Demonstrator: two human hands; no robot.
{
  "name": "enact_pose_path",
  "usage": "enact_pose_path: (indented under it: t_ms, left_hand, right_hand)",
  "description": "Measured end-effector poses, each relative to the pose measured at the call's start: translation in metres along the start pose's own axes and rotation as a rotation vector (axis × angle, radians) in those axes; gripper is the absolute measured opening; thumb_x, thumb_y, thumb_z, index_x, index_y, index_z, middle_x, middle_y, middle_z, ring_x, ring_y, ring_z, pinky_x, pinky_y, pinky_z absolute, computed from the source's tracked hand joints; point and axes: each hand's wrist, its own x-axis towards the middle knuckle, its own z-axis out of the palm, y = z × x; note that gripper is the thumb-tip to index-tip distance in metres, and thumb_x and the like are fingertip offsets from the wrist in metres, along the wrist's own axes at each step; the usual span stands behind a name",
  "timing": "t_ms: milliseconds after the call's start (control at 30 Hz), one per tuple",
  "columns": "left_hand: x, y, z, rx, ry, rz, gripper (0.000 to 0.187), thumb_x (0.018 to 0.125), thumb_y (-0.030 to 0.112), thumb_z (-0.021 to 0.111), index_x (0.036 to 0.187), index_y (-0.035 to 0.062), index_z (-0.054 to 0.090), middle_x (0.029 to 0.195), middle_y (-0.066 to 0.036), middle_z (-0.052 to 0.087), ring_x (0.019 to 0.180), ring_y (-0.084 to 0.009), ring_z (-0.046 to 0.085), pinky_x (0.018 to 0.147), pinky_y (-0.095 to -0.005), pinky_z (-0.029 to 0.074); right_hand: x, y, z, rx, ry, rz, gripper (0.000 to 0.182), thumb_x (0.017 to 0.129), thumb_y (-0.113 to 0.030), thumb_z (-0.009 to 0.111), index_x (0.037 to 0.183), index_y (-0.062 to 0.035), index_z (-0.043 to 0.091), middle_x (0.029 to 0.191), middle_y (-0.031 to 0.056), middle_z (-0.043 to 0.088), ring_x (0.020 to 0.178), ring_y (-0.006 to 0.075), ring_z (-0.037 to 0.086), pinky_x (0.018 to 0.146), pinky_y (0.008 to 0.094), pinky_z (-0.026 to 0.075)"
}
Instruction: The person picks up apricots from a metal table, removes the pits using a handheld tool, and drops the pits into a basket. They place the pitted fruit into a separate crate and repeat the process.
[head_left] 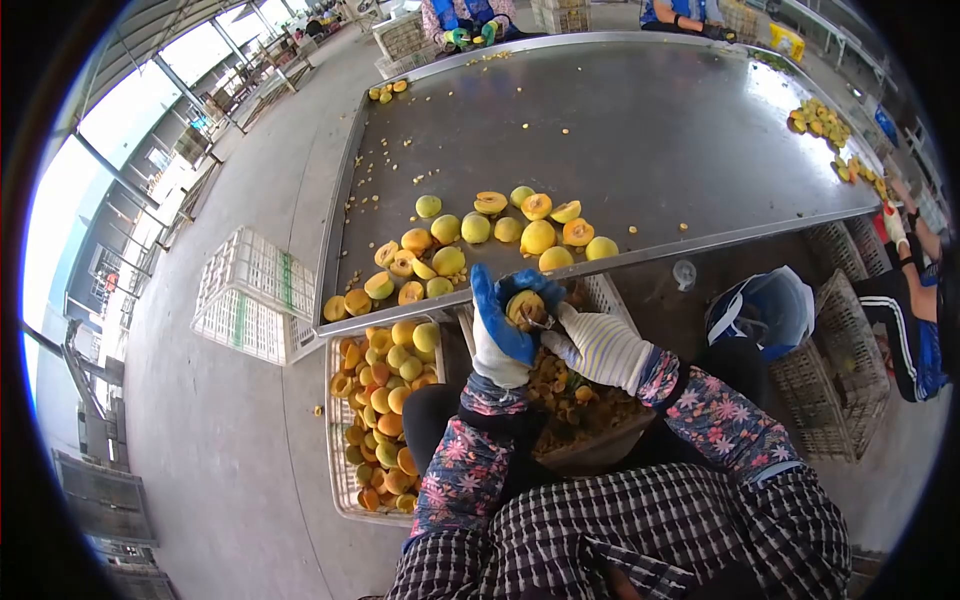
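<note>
My left hand (503,325), in a white glove with a blue coating, is wrapped around a cut yellow peach (526,309) whose brownish inside faces up. My right hand (605,345), in a striped white glove, is closed with its fingertips against the peach. A thin, shiny edge shows by those fingertips, but I cannot make out what they hold. Both hands are just off the near edge of the metal table (640,130). Whole and halved peaches (475,228) lie on the table beyond them. Below the hands, a crate (600,445) contains peach scraps.
A white crate (338,480) full of peach halves stands at left, near an empty-looking crate (255,290). A bucket (765,312) and stacked crates (835,385) are at right. Co-workers sit across the table and on the right, with more peaches (820,122) there.
</note>
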Motion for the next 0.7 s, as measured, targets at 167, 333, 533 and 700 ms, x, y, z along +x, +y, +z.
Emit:
enact_pose_path:
  t_ms: [167,333,533,700]
  left_hand:
    - [-0.012,-0.009,0.003,0.23,0.033,0.186,0.056,0.104,0.051,0.04,0.1,-0.001,0.059,0.091,-0.015,0.066,0.09,-0.0311,0.067,0.087,-0.0451,0.057]
    - [-0.008,-0.007,-0.005,0.301,0.091,0.126,0.054,0.104,0.052,0.04,0.104,0.0004,0.057,0.082,-0.012,0.065,0.085,-0.0293,0.067,0.083,-0.0434,0.057]
    - [-0.006,-0.013,-0.002,0.148,0.195,0.118,0.053,0.103,0.052,0.045,0.103,0.0007,0.057,0.08,-0.011,0.065,0.081,-0.0309,0.067,0.084,-0.0427,0.055]
    - [0.0,-0.009,-0.022,0.46,0.04,0.075,0.051,0.104,0.048,0.046,0.107,-0.0024,0.056,0.087,-0.014,0.067,0.079,-0.0284,0.069,0.081,-0.0413,0.057]
  right_hand:
    - [-0.005,0.0,0.035,0.315,0.18,-0.111,0.041,0.102,-0.034,0.05,0.12,0.0033,0.049,0.085,0.0268,0.067,0.081,0.0459,0.065,0.073,0.0525,0.051]
    - [-0.012,0.009,0.031,0.197,-0.016,-0.002,0.037,0.101,-0.027,0.052,0.123,0.0033,0.047,0.093,0.0252,0.067,0.084,0.044,0.066,0.071,0.0493,0.053]
    - [-0.008,0.002,0.037,0.324,0.058,-0.012,0.043,0.099,-0.034,0.053,0.119,0.0034,0.048,0.082,0.0262,0.067,0.078,0.0446,0.066,0.069,0.0524,0.052]
    - [-0.012,0.005,0.019,0.152,-0.1,0.027,0.042,0.1,-0.033,0.052,0.121,0.0038,0.048,0.082,0.0271,0.066,0.077,0.0463,0.065,0.067,0.0513,0.051]
